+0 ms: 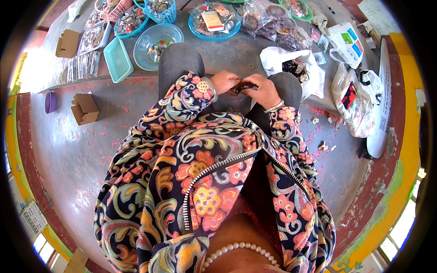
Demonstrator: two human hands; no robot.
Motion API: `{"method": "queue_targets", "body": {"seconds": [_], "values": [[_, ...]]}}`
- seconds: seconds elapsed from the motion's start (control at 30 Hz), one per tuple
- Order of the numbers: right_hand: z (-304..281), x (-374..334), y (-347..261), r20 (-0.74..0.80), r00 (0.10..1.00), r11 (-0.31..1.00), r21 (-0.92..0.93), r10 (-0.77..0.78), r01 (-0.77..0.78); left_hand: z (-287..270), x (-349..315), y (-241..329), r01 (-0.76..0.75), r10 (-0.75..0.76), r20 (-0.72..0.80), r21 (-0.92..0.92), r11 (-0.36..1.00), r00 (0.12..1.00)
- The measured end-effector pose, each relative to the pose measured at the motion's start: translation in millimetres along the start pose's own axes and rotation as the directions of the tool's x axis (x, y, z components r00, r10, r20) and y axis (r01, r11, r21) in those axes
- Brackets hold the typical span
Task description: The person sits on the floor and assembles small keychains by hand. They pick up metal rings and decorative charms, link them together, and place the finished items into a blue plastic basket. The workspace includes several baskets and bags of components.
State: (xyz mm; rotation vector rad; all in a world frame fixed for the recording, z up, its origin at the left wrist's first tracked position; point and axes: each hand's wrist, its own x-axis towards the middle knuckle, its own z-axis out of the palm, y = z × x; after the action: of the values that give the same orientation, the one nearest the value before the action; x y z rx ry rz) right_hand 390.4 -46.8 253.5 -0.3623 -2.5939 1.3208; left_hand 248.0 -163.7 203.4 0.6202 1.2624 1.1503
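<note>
Above my lap, my left hand (224,83) and my right hand (264,93) meet with fingers pinched together. Between the fingertips they hold a small dark item (244,87), mostly hidden, so its kind cannot be made out. Next to my right knee, an open white plastic bag (272,57) holds dark tangled pieces (295,69). Beyond my left knee stands a translucent blue bowl (146,49) with a few small colourful and metallic pieces in it.
A mint-green basket (117,60), a cardboard box (84,109) and a purple cup (50,103) are at the left. Farther back are a blue tray (215,36) of trinkets and clear bags (277,25) of dark items. Stuffed plastic bags (353,102) lie right; red scraps litter the floor.
</note>
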Motion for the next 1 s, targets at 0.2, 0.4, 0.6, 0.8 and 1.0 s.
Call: {"method": "queue_targets", "body": {"seconds": [0.2,0.4,0.6,0.8,1.0], "values": [[-11,5,17,-0.171,0.947,0.752,0.652,0.271,-0.098,-3,-3,7,0.002,-0.006,-0.009,-0.346,0.938,1.0],[-13,2,19,0.087,0.91,0.616,0.709,0.407,-0.343,-8,-10,16,-0.108,0.11,-0.025,-0.49,0.865,0.994],[-6,3,12,0.212,0.876,0.643,0.608,0.433,-0.465,-1,-8,10,-0.123,0.135,0.031,-0.241,0.963,0.99],[-2,4,-1,-0.218,0.925,0.944,0.181,0.311,-0.275,2,-12,19,-0.069,0.074,0.027,-0.146,0.987,0.997],[-11,3,-34,-0.404,0.891,0.963,-0.245,-0.205,0.11,4,-17,29,-0.041,0.008,-0.096,-0.342,0.939,0.995]]}}
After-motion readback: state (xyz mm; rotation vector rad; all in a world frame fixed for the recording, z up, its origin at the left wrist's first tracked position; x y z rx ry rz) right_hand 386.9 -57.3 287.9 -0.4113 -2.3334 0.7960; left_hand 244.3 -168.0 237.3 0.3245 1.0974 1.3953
